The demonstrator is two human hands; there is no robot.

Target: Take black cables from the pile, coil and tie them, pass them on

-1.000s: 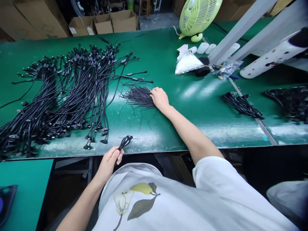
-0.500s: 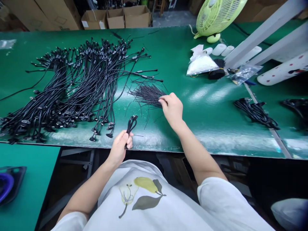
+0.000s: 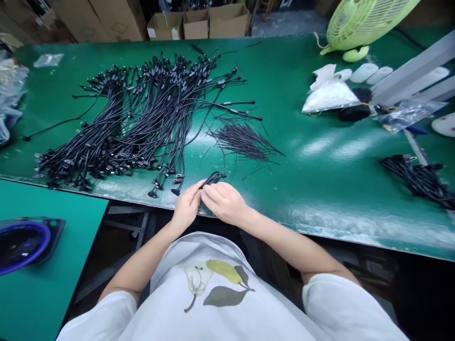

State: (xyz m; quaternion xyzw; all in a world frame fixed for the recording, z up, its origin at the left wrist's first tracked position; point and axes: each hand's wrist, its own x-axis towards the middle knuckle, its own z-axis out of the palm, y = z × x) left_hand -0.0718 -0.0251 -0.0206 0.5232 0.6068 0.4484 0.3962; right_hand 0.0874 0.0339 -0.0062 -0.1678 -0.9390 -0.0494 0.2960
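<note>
A coiled black USB cable (image 3: 214, 177) is gripped in my left hand (image 3: 186, 206), its loop and a plug sticking out above the fingers. My right hand (image 3: 225, 201) is closed against the same coil, with the fingertips pinched together at its middle; they hide whatever is between them. Both hands are together just over the table's front edge. Beyond them lies a loose pile of thin black wire ties (image 3: 244, 141). To the left spreads a large heap of uncoiled black cables (image 3: 152, 109), their plugs at the near and far ends.
A bundle of coiled cables (image 3: 415, 179) lies at the right. Behind it are a plastic bag of white material (image 3: 329, 97), a clear bag (image 3: 412, 113), grey posts (image 3: 408, 76) and a green fan (image 3: 366, 23). A purple-rimmed dish (image 3: 24, 246) sits at lower left.
My right hand has left the tie pile and come down to the coiled cable in my left hand. The coil is now tilted to the right. The camera view has shifted left.
</note>
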